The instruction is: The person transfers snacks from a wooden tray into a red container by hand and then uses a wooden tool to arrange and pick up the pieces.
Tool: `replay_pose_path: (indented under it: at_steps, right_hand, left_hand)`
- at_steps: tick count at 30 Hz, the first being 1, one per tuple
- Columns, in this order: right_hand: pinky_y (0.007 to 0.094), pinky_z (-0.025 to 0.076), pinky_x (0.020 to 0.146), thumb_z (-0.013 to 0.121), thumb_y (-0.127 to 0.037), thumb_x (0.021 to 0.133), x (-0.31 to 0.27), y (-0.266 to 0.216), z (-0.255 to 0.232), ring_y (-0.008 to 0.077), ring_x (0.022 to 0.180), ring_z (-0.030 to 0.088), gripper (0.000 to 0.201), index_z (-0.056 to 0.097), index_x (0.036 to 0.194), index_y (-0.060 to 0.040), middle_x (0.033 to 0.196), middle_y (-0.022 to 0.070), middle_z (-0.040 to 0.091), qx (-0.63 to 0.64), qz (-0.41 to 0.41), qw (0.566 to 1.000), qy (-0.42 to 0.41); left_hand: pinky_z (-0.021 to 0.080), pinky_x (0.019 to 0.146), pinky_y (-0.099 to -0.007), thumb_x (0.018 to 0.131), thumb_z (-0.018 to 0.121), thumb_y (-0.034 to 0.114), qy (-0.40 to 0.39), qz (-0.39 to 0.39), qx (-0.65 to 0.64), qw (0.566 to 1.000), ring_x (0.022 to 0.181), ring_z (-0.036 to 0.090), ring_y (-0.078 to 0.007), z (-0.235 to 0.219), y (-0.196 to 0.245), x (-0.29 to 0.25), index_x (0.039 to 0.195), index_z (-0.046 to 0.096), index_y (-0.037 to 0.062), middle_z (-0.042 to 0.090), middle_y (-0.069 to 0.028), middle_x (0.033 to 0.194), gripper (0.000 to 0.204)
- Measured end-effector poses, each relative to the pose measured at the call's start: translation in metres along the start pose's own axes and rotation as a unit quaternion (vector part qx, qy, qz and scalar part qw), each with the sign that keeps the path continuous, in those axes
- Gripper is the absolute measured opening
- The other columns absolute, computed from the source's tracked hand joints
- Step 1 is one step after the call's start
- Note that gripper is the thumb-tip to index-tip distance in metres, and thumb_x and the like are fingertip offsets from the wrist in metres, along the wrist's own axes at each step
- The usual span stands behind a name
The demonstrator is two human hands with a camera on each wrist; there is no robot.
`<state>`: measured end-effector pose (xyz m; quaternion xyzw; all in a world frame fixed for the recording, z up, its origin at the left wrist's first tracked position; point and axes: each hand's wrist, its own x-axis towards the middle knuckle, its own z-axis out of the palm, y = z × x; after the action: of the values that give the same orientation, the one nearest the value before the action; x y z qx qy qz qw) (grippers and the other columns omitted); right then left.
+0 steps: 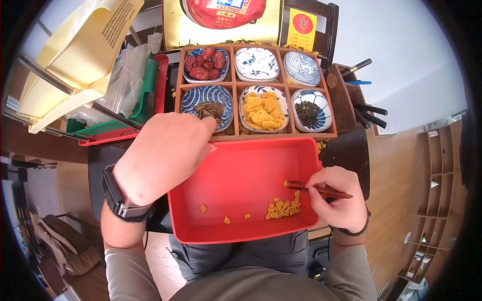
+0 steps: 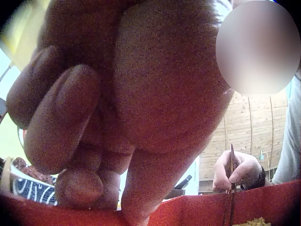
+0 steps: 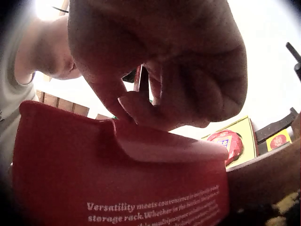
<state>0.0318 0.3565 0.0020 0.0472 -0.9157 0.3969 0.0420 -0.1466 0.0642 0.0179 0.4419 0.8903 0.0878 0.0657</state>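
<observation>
The dark red tweezers [image 1: 339, 194] are pinched by the fingers of the right hand [image 1: 341, 200], with a yellow crumb [image 1: 286, 183] at their tips, inside the red bin [image 1: 231, 185]. The crumb is probably light and brittle, best gripped gently across its sides. Whether the rim is pinched by the left hand [image 1: 160, 153] cannot be told.

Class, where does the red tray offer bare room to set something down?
The red tray is bare between the left hand, three scattered crumbs and the reddish utensil; its near right corner is crowded with yellow pieces.
</observation>
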Motion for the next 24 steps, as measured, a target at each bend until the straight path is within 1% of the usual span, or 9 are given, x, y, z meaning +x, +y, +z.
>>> replay_pose_path:
  at_steps: [9, 15, 18, 21, 24]
  right_hand:
    - [0.0423, 0.051, 0.066, 0.078, -0.001, 0.084, -0.0012, 0.0046, 0.0014, 0.0339, 0.070, 0.070, 0.012, 0.072, 0.093, -0.0066, 0.076, 0.0106, 0.070, -0.019, -0.022, 1.000, 0.002]
    - [0.0433, 0.052, 0.065, 0.077, -0.003, 0.084, 0.0020, 0.0005, -0.0038, 0.0353, 0.070, 0.071, 0.013, 0.072, 0.096, -0.0066, 0.075, 0.0106, 0.070, -0.037, -0.032, 0.999, -0.019]
    - [0.0367, 0.044, 0.062, 0.076, 0.001, 0.082, 0.0028, 0.0025, -0.0005, 0.0269, 0.058, 0.060, 0.013, 0.074, 0.092, -0.0069, 0.066, 0.0038, 0.066, -0.008, -0.025, 1.000, -0.002]
    - [0.0369, 0.043, 0.061, 0.077, 0.000, 0.083, 0.0028, 0.0031, -0.0004, 0.0268, 0.057, 0.059, 0.013, 0.072, 0.093, -0.0076, 0.065, 0.0025, 0.064, -0.003, -0.027, 1.000, -0.003]
    - [0.0449, 0.055, 0.063, 0.077, -0.007, 0.086, 0.0041, -0.0006, -0.0048, 0.0354, 0.071, 0.072, 0.012, 0.068, 0.094, -0.0070, 0.073, 0.0108, 0.068, -0.038, -0.021, 0.999, -0.030]
  left_hand:
    - [0.054, 0.075, -0.0554, 0.092, 0.078, 0.022, 0.001, 0.002, 0.001, 1.000, 0.087, 0.069, -0.0450, -0.0002, 0.0006, 0.0016, 0.093, 0.062, 0.0041, 0.068, -0.0191, 0.082, 0.024]
    - [0.053, 0.074, -0.0553, 0.094, 0.078, 0.022, -0.008, 0.001, -0.008, 1.000, 0.087, 0.069, -0.0456, -0.0020, 0.0018, 0.0034, 0.094, 0.061, 0.0035, 0.067, -0.0202, 0.082, 0.025]
    - [0.052, 0.074, -0.0554, 0.094, 0.078, 0.022, -0.017, -0.006, -0.001, 1.000, 0.087, 0.068, -0.0462, -0.0037, 0.0028, 0.0040, 0.095, 0.061, 0.0032, 0.067, -0.0209, 0.082, 0.025]
    - [0.053, 0.074, -0.0552, 0.094, 0.078, 0.021, -0.025, -0.009, 0.006, 1.000, 0.086, 0.069, -0.0457, -0.0053, 0.0046, 0.0046, 0.095, 0.062, 0.0027, 0.068, -0.0210, 0.082, 0.024]
    - [0.054, 0.073, -0.0547, 0.094, 0.077, 0.018, -0.025, -0.004, 0.015, 1.000, 0.083, 0.069, -0.0442, -0.0060, 0.0053, 0.0049, 0.095, 0.063, 0.0019, 0.068, -0.0205, 0.079, 0.022]
